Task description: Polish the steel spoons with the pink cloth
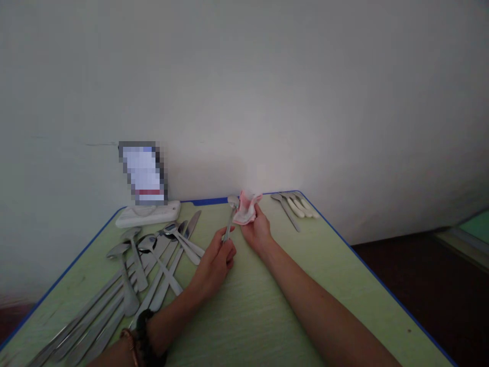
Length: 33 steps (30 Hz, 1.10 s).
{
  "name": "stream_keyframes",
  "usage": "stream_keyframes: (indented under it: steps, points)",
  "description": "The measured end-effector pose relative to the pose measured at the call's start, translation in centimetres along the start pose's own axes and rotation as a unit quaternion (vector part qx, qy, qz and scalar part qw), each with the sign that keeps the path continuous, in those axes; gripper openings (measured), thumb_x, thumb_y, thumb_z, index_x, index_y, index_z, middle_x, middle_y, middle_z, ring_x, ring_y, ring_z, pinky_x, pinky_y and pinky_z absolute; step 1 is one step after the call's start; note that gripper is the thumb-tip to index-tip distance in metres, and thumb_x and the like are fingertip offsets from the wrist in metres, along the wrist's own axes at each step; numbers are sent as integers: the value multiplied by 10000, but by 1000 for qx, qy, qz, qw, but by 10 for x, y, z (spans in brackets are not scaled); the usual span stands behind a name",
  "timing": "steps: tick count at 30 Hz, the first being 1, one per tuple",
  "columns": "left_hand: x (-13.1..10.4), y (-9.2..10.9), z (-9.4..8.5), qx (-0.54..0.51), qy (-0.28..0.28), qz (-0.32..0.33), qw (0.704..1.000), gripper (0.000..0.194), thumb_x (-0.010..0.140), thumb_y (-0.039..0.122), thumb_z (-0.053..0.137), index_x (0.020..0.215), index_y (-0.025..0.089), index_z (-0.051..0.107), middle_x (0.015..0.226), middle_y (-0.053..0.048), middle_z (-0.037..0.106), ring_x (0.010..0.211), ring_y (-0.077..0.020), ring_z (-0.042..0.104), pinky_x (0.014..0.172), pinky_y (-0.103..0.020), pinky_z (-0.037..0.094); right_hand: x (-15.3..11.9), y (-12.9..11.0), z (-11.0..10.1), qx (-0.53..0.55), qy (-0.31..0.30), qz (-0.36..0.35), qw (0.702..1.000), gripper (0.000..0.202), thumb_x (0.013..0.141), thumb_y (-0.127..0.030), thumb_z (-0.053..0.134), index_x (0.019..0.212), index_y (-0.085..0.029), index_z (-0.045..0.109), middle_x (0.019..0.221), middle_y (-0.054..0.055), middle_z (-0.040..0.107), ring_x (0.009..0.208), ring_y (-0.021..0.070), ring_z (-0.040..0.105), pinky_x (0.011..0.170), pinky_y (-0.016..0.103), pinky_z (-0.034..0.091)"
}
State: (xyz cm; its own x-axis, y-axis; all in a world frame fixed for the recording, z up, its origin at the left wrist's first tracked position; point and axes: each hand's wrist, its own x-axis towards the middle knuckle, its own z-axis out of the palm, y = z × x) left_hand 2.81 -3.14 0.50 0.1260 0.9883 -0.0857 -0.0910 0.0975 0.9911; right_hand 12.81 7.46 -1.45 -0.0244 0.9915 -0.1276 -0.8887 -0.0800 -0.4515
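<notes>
My left hand point(217, 257) is closed round the handle of a metal spoon point(230, 216), whose bowl points up and away from me. Just right of that bowl, my right hand point(257, 229) grips a pink and white cloth point(248, 208), its folds spread above the fingers. The cloth's left edge meets or overlaps the spoon near its bowl. Several metal spoons point(162, 267) and a knife point(193, 224) lie in a loose pile left of my left hand. At the back right, a metal spoon point(286, 211) rests beside several pieces with white handles point(296, 208).
The green table point(244, 316) has a blue edge and stands against a grey wall. A blurred-out screen point(143, 173) leans at the back left, above a white object point(148, 214). Dark floor shows at the right.
</notes>
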Motion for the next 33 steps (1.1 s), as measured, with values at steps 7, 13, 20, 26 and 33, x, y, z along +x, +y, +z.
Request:
stream_keyframes:
  steps: [7,13,20,26,33]
  points:
    - [-3,-1,-1,30,-15,35,999,388,864,355,377,1203,166,388,571,96,304,468,-79,266,424,-171,253,-1,0,1,-4,5,-12,1000,237,885,-212,404,849,-186,637,790,-24,705,694,98,628,721,240,519]
    - [2,-10,-6,122,-22,30,992,408,878,326,342,1244,153,392,558,89,327,473,-93,324,436,-195,263,-5,-4,3,-14,-40,9,999,244,878,-340,439,821,-208,636,773,-19,692,684,112,616,645,242,502]
    - [4,-8,-5,202,-21,36,979,412,870,319,327,1212,120,440,526,82,363,474,-107,368,456,-213,272,-14,-2,8,-116,-92,49,988,261,771,-430,591,843,-182,626,747,9,670,672,141,600,580,247,443]
    - [3,-4,-5,244,-13,24,969,363,869,311,297,1117,123,484,502,75,396,466,-122,398,477,-227,305,-20,-2,6,-188,-110,51,975,296,647,-416,708,750,-158,603,592,-18,607,528,99,512,537,226,385]
    - [5,-3,-6,259,-12,18,966,315,877,302,293,1055,141,498,494,78,374,458,-125,403,456,-225,292,-21,0,7,-219,-72,25,973,241,588,-306,753,673,-154,586,534,-54,548,483,63,432,490,206,307]
